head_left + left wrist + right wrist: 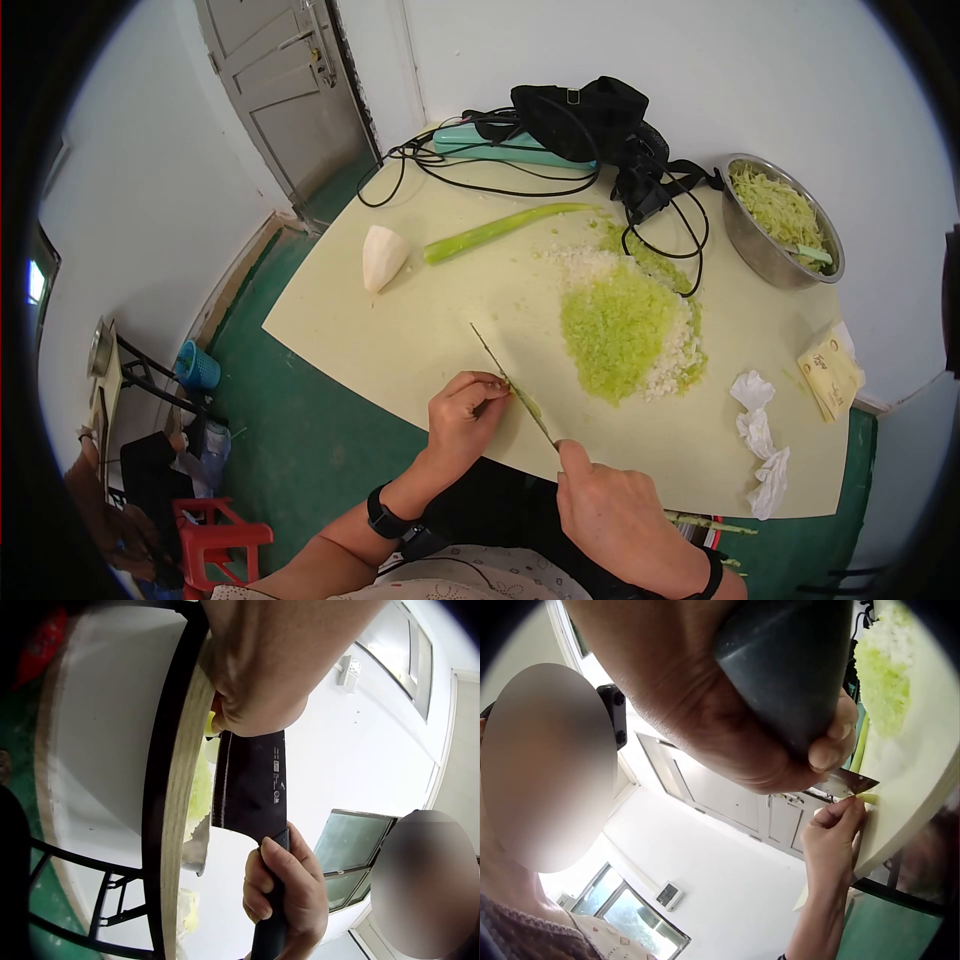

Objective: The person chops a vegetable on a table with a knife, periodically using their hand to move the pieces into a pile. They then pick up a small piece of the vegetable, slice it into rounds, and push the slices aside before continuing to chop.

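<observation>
My right hand (615, 510) grips the black handle of a cleaver (255, 780). Its dark broad blade shows side-on in the left wrist view and nearly edge-on in the head view. At the table's near edge, my left hand (463, 418) pinches a small green stalk piece (868, 798) between thumb and fingers, right against the blade. Part of that piece is hidden by the fingers and the cleaver. Beyond the hands lies a heap of chopped green vegetable (615, 330), with white diced bits (682, 365) along its right side.
A long peeled green stalk (490, 235) and a peeled white root (383, 258) lie farther back. A metal bowl (752, 243) of shreds stands right. Black straps and cables (580, 120) cover the back, over a teal case (510, 148). Crumpled tissues (770, 480) and a yellow packet (830, 375) lie right.
</observation>
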`<control>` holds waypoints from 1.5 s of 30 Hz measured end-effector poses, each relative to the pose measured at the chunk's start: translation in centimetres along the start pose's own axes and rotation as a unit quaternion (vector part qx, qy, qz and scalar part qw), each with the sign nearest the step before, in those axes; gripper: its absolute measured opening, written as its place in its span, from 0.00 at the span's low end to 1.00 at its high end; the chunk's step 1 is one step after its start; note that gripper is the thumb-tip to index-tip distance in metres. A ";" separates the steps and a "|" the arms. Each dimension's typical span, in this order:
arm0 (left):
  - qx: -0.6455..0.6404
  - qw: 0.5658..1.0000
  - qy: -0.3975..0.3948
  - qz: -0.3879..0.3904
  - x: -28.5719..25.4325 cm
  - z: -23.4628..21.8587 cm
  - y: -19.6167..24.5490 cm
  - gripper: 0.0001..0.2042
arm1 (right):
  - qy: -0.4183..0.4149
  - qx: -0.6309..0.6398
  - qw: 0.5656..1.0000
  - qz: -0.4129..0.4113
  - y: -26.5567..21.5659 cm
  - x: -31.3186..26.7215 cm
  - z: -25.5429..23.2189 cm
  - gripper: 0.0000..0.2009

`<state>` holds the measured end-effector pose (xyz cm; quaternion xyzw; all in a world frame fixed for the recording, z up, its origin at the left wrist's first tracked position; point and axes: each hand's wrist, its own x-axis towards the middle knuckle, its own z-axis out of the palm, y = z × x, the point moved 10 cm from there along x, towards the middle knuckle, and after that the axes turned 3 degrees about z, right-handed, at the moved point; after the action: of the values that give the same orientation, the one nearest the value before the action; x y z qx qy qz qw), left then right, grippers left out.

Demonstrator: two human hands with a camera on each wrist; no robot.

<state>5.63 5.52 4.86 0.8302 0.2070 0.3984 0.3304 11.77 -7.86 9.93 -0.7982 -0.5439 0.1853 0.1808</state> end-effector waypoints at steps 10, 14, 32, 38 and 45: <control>0.013 1.000 0.007 0.008 0.0 -0.1 0.2 0.05 | 0.001 -0.004 1.000 -0.012 -0.3 0.3 0.0 0.06; 0.018 1.000 0.008 0.012 -0.1 0.0 0.1 0.05 | 0.006 -0.006 1.000 -0.019 -0.3 0.5 0.2 0.06; 0.002 1.000 0.019 0.008 -0.2 -0.1 -0.1 0.05 | 0.015 0.047 0.999 0.001 1.8 1.8 1.5 0.06; 0.018 1.000 0.019 0.013 -0.4 -0.1 0.0 0.04 | 0.030 0.030 0.999 0.002 0.3 0.8 0.4 0.07; 0.005 1.000 0.015 0.015 -0.7 0.0 -0.4 0.05 | 0.012 0.034 0.999 0.007 1.2 0.8 1.7 0.08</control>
<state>5.22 5.39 4.24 0.8291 0.2011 0.4144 0.3168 12.15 -7.37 7.79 -0.7976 -0.5293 0.1952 0.2136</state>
